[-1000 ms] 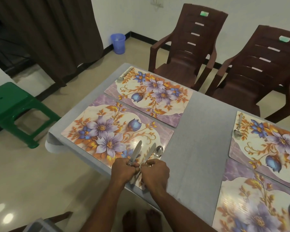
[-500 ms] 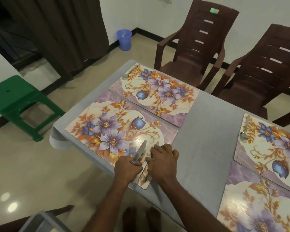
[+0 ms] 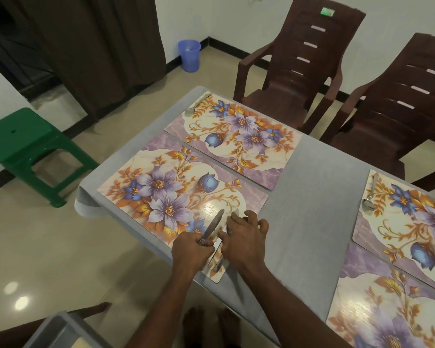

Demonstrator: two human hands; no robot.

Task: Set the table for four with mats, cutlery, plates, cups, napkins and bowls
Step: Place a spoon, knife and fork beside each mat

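Four mats (image 3: pixel 181 194) lie on the table (image 3: pixel 309 204); I am at the cutlery step. My left hand (image 3: pixel 190 249) grips a knife (image 3: pixel 211 228) over the nearest mat's 5 o'clock corner. My right hand (image 3: pixel 244 238), fingers spread, presses further cutlery (image 3: pixel 220 257) flat there. Next, I judge, the knife needs laying parallel beside them.
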